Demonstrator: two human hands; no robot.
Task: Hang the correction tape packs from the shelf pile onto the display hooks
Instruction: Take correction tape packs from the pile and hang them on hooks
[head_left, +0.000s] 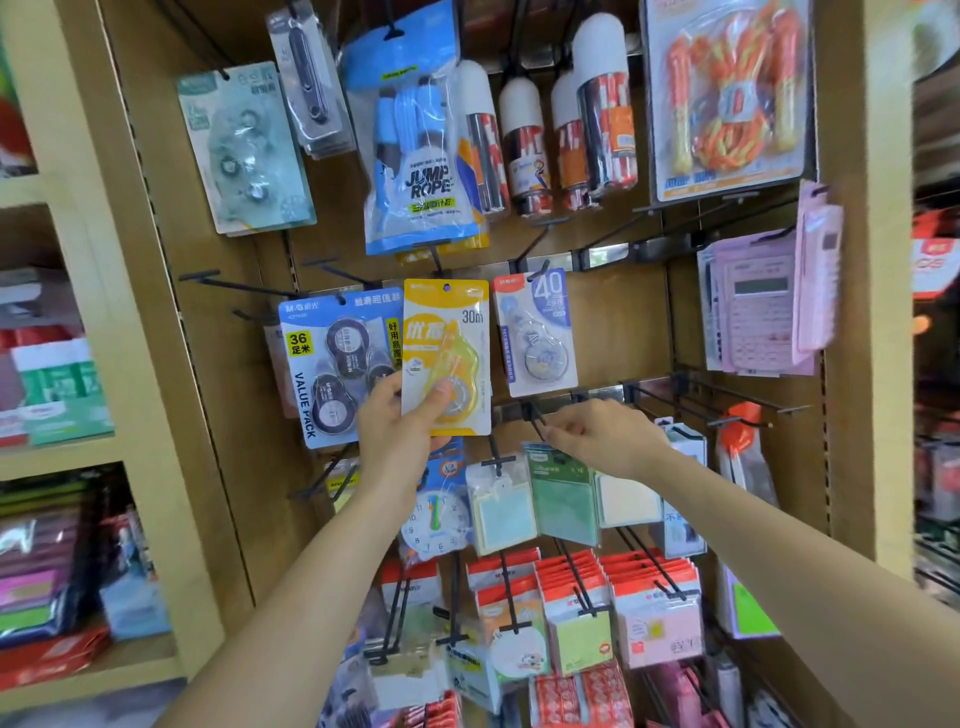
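1. Blue value pack (332, 364): hangs in the middle hook row, toward the left edge of the display board (623, 332). Its right side sits behind the pack in hand.
2. Left hand (389, 431): grips the yellow 30 m correction tape pack (447, 338) at its lower left corner, thumb on the front blister and fingers behind. The pack is upright at mid-board. Its hang hole (445, 287) lies just under a hook; whether it is threaded on cannot be told.
3. Handling (judged): light, with a stiff card back, a thin blister that could dent and a glossy, slippery film. Hold the card low and keep the hole free.
4. 40 m pack (535, 332): hangs just beside, to the right.
5. Right hand (602, 436): fingers curled, pinching the tip of a bare display hook (535, 415) on the rail below.
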